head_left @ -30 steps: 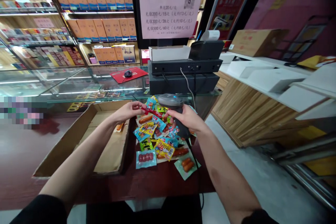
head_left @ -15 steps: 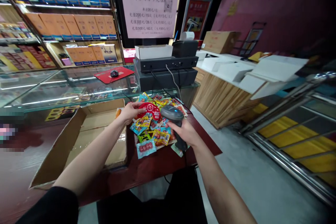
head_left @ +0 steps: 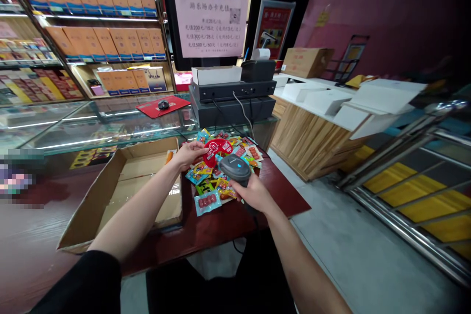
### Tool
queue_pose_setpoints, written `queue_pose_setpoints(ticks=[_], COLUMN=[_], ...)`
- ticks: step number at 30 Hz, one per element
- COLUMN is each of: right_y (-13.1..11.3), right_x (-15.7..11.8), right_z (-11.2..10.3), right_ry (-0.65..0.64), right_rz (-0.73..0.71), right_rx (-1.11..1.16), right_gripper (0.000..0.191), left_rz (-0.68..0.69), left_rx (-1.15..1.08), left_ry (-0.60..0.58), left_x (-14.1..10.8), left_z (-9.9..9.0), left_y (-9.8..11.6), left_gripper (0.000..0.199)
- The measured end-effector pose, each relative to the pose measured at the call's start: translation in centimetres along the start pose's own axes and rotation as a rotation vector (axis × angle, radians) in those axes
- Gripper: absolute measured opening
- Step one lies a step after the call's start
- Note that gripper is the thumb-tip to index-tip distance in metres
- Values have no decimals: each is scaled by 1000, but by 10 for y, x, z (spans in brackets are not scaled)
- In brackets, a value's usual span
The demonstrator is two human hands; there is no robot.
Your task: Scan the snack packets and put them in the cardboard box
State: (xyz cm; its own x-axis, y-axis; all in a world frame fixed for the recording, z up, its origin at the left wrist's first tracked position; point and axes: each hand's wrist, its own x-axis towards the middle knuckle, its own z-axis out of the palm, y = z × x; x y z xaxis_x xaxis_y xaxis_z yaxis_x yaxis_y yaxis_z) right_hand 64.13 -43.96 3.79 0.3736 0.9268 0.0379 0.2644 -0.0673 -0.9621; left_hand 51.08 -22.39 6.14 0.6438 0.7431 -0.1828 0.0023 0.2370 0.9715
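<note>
My left hand (head_left: 189, 154) pinches the edge of a red packet (head_left: 217, 151) above a pile of small colourful snack packets (head_left: 201, 172). In my right hand (head_left: 253, 192) is a dark grey handheld scanner (head_left: 234, 167), its head close to the red packet and tilted toward it. A clear-and-blue packet with round red pieces (head_left: 208, 201) lies at the near edge of the pile. Left of the pile is an open shallow cardboard box (head_left: 143, 176) with a small orange item (head_left: 170, 157) at its right side.
Behind the pile stand a black cash drawer (head_left: 231, 110), a receipt printer (head_left: 258, 69) and a monitor with a pink notice (head_left: 209, 22). A mouse (head_left: 163, 104) rests on a red mat. Metal railing (head_left: 390, 181) runs at the right.
The scanner has turned and moved slightly left, its head now nearer the red packet. The red packet has shifted a little right and up and been turned. The camera view has shifted slightly.
</note>
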Motion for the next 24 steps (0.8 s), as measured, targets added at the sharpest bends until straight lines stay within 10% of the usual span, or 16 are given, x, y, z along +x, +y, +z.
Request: queue_pose_setpoints(ticks=[24], right_y=[-3], right_x=[2], right_z=[28], right_ry=[160], right_rz=[-77], right_rx=[-166], right_gripper=[16], left_rz=[-54], left_rx=[97], left_ry=[29], left_x=[8], left_z=[-7], left_y=[-2], left_gripper=[43])
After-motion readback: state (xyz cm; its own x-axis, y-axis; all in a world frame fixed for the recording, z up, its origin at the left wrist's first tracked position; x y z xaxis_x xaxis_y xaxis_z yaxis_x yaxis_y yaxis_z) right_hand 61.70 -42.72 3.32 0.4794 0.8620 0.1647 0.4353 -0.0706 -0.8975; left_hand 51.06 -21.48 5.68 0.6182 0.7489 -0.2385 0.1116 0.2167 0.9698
